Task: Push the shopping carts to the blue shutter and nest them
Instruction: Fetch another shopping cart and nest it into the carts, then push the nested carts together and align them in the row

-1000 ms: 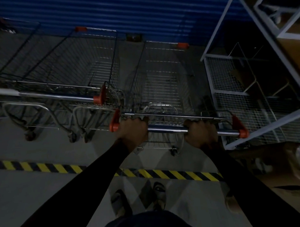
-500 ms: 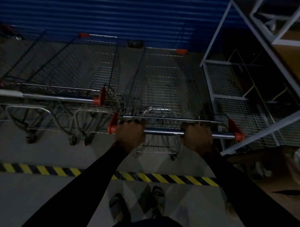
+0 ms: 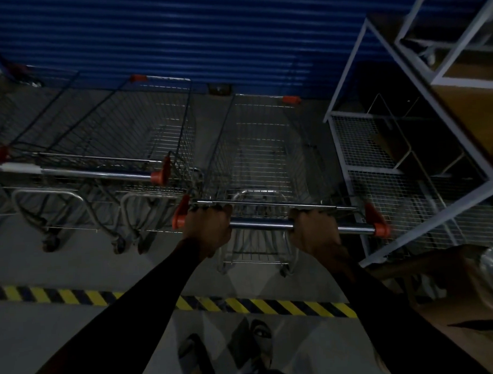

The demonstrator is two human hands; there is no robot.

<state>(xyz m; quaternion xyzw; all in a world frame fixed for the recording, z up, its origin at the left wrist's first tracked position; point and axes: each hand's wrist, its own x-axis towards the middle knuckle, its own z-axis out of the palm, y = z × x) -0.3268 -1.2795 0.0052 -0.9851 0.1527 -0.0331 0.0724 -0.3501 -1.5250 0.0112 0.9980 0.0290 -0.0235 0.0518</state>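
Note:
A wire shopping cart (image 3: 261,152) stands straight in front of me, its nose close to the blue shutter (image 3: 178,35). Its chrome handle bar (image 3: 260,225) has orange end caps. My left hand (image 3: 207,230) grips the bar near its left end. My right hand (image 3: 315,232) grips it right of the middle. To the left stands a row of nested carts (image 3: 104,147) with its own chrome handle (image 3: 96,174), also facing the shutter. The two sets of carts stand side by side, almost touching at the rear corner.
A white metal rack (image 3: 406,142) with mesh panels stands tight against the cart's right side. A yellow-black hazard stripe (image 3: 271,305) crosses the grey floor behind the cart. A cardboard box (image 3: 464,305) sits at the lower right. My feet show at the bottom.
The cart has rolled a little forward toward the shutter, and the view has tilted up slightly. Both hands keep the same grip on the bar.

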